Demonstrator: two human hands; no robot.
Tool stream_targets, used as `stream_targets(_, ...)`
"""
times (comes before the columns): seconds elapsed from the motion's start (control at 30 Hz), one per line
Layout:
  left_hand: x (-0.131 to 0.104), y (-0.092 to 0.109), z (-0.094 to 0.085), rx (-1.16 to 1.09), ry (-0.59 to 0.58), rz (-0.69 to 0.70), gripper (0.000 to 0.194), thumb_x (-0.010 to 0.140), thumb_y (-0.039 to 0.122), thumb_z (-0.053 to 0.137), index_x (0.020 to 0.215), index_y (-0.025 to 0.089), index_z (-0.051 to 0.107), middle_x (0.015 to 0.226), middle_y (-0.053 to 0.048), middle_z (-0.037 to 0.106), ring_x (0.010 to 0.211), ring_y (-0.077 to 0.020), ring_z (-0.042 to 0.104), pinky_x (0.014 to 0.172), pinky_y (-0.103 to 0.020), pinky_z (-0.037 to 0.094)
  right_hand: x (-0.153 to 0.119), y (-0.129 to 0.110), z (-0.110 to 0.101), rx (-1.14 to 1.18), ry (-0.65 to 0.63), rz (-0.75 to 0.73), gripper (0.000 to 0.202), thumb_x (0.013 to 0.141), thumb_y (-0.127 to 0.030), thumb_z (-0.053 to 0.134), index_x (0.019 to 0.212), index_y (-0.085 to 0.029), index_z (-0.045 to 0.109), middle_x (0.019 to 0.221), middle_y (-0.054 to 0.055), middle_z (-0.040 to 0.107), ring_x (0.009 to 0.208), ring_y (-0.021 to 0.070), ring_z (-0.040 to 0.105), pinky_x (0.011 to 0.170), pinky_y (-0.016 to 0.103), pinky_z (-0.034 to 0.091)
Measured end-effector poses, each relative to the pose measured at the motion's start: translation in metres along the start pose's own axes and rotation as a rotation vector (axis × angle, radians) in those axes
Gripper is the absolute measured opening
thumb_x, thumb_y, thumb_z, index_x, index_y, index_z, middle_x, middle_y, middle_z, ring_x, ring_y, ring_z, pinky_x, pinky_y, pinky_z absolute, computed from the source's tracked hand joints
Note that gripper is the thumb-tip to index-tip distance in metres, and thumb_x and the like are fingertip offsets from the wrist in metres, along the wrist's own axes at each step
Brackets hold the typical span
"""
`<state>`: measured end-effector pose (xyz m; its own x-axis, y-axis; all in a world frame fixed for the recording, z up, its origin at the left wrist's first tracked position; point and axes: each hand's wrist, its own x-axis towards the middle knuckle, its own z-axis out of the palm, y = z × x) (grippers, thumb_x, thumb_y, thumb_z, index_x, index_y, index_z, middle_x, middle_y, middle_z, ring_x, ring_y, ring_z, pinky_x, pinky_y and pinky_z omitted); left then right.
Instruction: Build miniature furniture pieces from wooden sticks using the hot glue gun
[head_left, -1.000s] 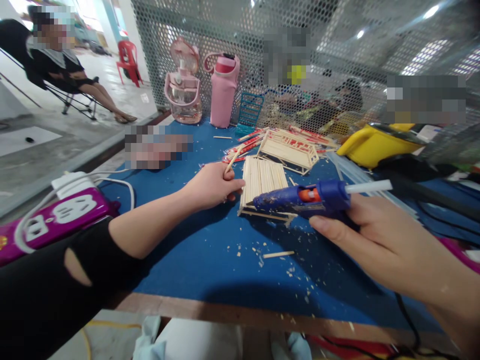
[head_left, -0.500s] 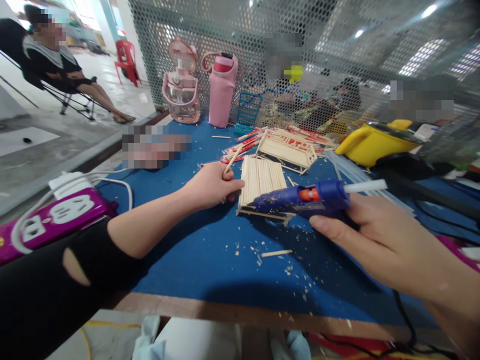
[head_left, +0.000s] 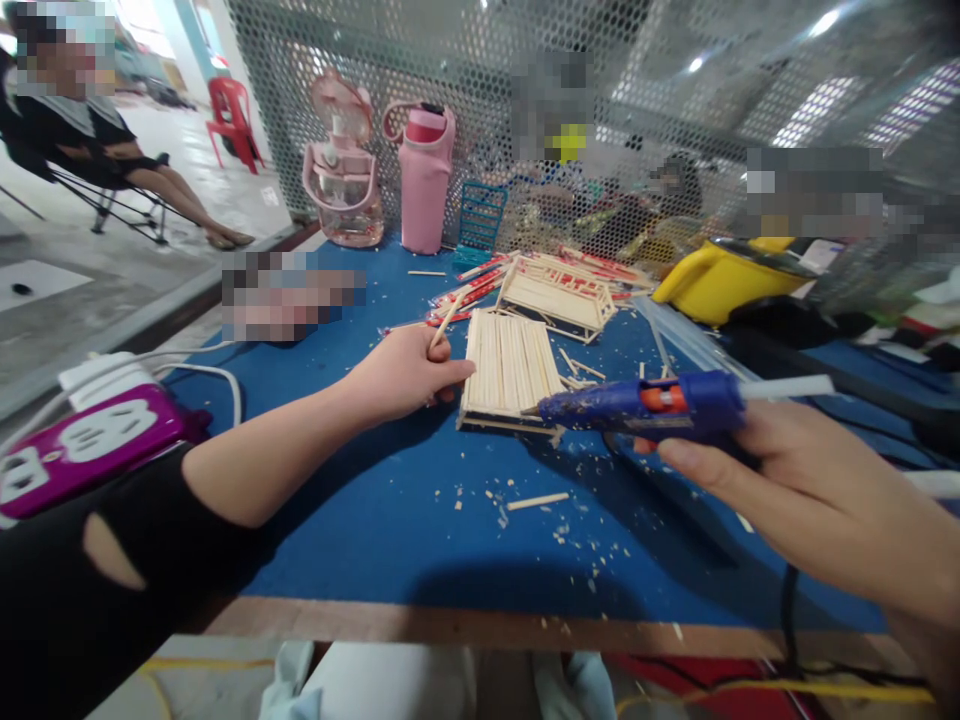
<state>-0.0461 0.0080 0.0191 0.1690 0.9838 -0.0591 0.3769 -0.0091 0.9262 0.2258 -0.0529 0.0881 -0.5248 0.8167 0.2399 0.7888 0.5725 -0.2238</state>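
Observation:
My left hand [head_left: 409, 370] is closed on a thin wooden stick [head_left: 451, 314] that points up and away. Its thumb rests at the left edge of a small frame of wooden sticks [head_left: 511, 362], whose top is a row of sticks laid side by side. My right hand [head_left: 802, 470] grips a blue hot glue gun [head_left: 630, 403] with a white glue stick [head_left: 787, 387] out of its back. The gun's nozzle is at the frame's near edge, toward the right corner; whether it touches is hard to tell.
Behind the frame stands a second stick structure [head_left: 555, 302] near red-and-white packets [head_left: 480, 285]. Pink bottles [head_left: 424, 190] and a teal rack [head_left: 480, 218] line the mesh panel. A yellow pot [head_left: 727, 283] is at right, a purple power strip [head_left: 97, 440] at left. Wood scraps [head_left: 538, 501] litter the blue table.
The glue gun's nozzle has moved right along the frame's near edge. My left hand keeps the stick in the same hold, and the whole view has shifted slightly.

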Motion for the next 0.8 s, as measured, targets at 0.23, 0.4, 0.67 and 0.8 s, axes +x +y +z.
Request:
stream_targets(0.23,-0.002,0.004,0.001,0.001,0.005,-0.014,0.039,0.073,0.027,0.062,0.06,0.022,0.026,0.048,0.006,0.046,0.046,-0.009,0.052,0.042,-0.02,0.037,-0.001,-0.001,0.003,0.028,0.038,-0.039,0.025,0.086,-0.04,0.05,0.095,-0.026,0.068,0.088,0.0,0.073,0.075,0.0199,0.068,0.064,0.03,0.054)
stream_targets(0.4,-0.002,0.003,0.001,-0.024,0.009,-0.025,0.039,0.072,0.026,0.063,0.06,0.022,0.027,0.048,0.006,0.048,0.045,-0.0086,0.052,0.042,-0.02,0.036,0.004,-0.01,0.007,0.025,0.038,-0.043,0.029,0.086,-0.041,0.049,0.1,-0.024,0.068,0.087,0.002,0.073,0.068,0.02,0.066,0.056,0.029,0.051)
stream_targets(0.67,-0.002,0.003,0.0,-0.005,0.003,-0.011,0.039,0.072,0.028,0.063,0.06,0.022,0.027,0.048,0.005,0.048,0.046,-0.0094,0.053,0.042,-0.021,0.037,0.005,-0.01,0.008,-0.002,0.048,-0.042,0.027,0.086,-0.04,0.049,0.096,-0.023,0.067,0.079,0.001,0.072,0.062,0.0192,0.064,0.051,0.027,0.048)
stream_targets(0.8,-0.001,0.003,0.0,0.006,0.0,-0.011,0.04,0.072,0.029,0.063,0.06,0.022,0.026,0.049,0.005,0.049,0.046,-0.009,0.052,0.042,-0.02,0.037,0.006,-0.011,0.009,0.019,0.019,-0.05,0.028,0.087,-0.04,0.048,0.1,-0.023,0.066,0.088,0.002,0.072,0.073,0.0202,0.066,0.06,0.029,0.051)
